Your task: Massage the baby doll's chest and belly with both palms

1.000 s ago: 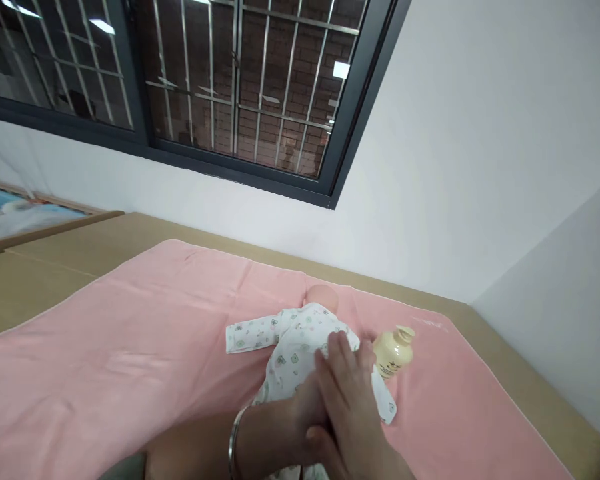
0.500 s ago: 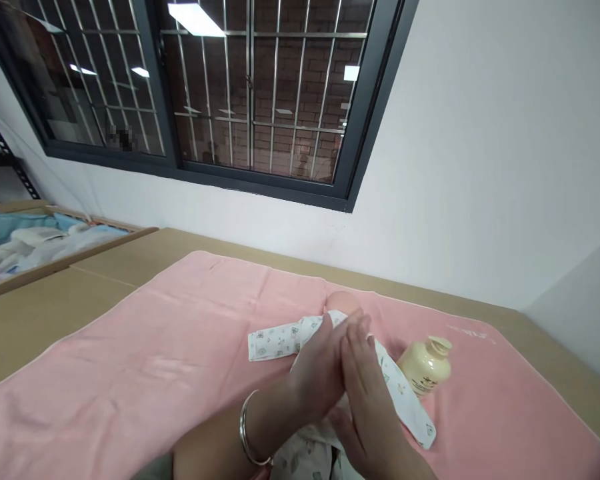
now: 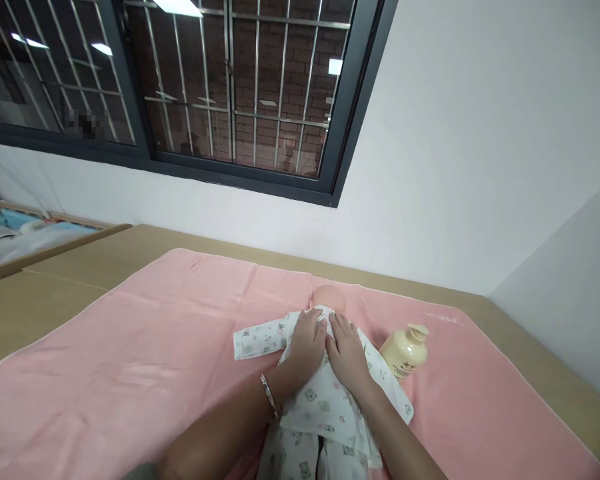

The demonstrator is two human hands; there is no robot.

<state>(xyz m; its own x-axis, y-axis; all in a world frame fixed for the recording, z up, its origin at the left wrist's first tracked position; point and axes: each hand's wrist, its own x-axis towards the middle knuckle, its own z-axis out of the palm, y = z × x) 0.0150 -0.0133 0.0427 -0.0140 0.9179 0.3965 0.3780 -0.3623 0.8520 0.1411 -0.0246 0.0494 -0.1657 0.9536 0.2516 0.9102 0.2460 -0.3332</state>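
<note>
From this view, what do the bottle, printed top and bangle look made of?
Bottle: probably plastic, smooth and glossy; highlights show on its pale-yellow surface.
Printed top: thin, matte fabric, perhaps cotton; it drapes and has loose edges. Fibre can't be confirmed.
Bangle: likely polished metal, given the silvery shine; which metal is unclear.

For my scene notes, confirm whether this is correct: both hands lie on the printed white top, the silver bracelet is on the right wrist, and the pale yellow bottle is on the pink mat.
Wrong wrist: the head view shows the silver bracelet on the wrist of the left hand, not the right hand. The rest stands.
</note>
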